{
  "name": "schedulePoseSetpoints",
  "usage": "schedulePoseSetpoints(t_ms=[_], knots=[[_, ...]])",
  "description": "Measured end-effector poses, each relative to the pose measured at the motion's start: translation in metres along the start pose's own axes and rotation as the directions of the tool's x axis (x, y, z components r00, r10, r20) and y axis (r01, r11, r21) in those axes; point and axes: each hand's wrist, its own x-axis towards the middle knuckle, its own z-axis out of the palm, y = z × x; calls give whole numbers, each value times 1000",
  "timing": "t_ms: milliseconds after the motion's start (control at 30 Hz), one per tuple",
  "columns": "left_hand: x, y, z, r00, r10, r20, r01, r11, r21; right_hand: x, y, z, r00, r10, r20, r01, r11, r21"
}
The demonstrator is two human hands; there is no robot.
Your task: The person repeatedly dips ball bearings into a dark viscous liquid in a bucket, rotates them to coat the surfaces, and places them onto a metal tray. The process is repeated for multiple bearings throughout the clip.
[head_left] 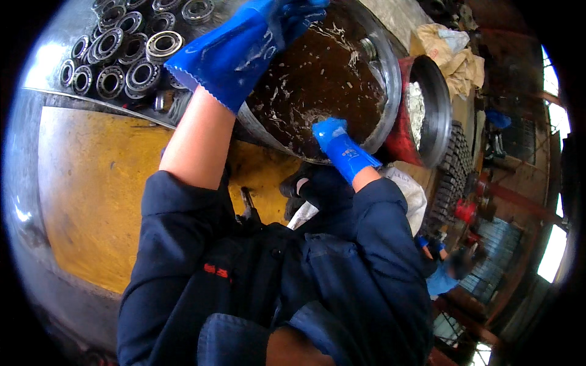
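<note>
A round metal drum [390, 100] stands in front of me, filled with dark brown liquid [305, 79] that carries pale streaks and bubbles. My left hand [278, 24], in a long wet blue glove, reaches over the drum's far left part. Its fingers look stretched to the right, partly cut off by the upper edge; nothing shows in them. My right hand [332, 134], also blue-gloved, dips into the liquid near the drum's near rim. Those fingertips are hidden by liquid and froth, so what they hold, if anything, does not show.
Several ball bearings [143, 76] lie heaped on a metal surface at the upper left. A yellow sheet [97, 189] lies below them. Right of the drum stands a red drum [400, 131], with a crumpled sack [455, 61] behind it. Another person [445, 274] works at the far right.
</note>
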Motion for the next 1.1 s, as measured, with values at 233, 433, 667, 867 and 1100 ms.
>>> schedulePoseSetpoints(t_ms=[233, 433, 667, 867, 1100], knots=[[1, 2, 36, 994, -110, -14, 109, 993, -52, 20, 52, 78, 886, 422, 194, -439, 625, 646], [-3, 12, 19, 980, -128, -154, 124, 992, -36, -5, 5, 37, 894, 403, -195, -254, 816, 519], [-3, 15, 33, 976, -100, -192, 102, 995, 0, -8, 25, 46, 941, 330, -70, -249, 821, 513], [0, 14, 14, 971, -167, -171, 148, 981, -123, -9, 9, 15, 987, 140, -82, -68, 816, 574], [-6, 19, 15, 976, -123, -178, 109, 991, -83, -9, 22, 29, 979, 44, -198, 48, 898, 438]])
